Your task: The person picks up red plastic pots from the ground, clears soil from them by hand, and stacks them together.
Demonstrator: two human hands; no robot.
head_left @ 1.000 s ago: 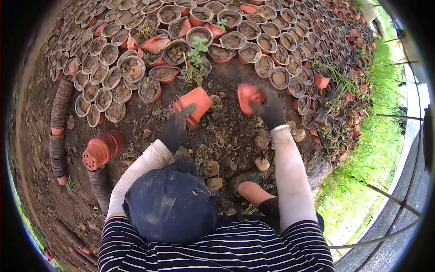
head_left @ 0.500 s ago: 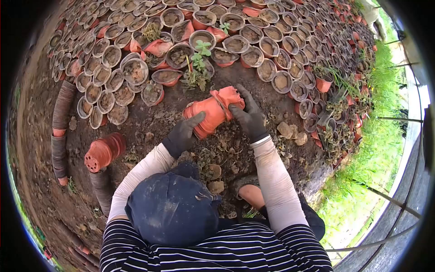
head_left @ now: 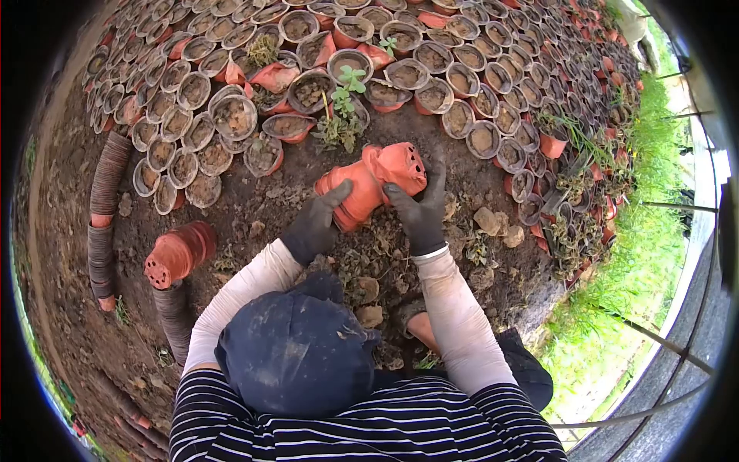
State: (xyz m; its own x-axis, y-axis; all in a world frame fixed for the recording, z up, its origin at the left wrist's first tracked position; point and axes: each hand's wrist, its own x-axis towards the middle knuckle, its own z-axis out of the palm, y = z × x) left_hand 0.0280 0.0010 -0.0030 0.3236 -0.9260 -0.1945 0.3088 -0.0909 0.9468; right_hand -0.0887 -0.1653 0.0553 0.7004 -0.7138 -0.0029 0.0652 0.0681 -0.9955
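Between my two gloved hands lies a short stack of red plastic pots [head_left: 356,194], tilted up to the right. My left hand [head_left: 314,223] is wrapped round its lower left end, with the thumb on top. At the right end, my right hand [head_left: 421,209] grips the outermost pot [head_left: 400,166], whose base with dark holes faces right. The fingers of my right hand go behind that pot and are partly hidden. Another red pot stack [head_left: 181,252] lies on the soil to the left of my hands.
Rows of soil-filled pots [head_left: 292,127] cover the ground ahead. Long dark stacks of nested pots [head_left: 110,181] lie at the left. A leafy plant [head_left: 346,92] grows among the near pots. Stones [head_left: 489,222] lie right of my right hand, and grass [head_left: 616,285] borders the right side.
The right-end pot has straightened and turned, so its holed base now shows. My right hand has shifted slightly right and down around it. My left hand keeps its hold.
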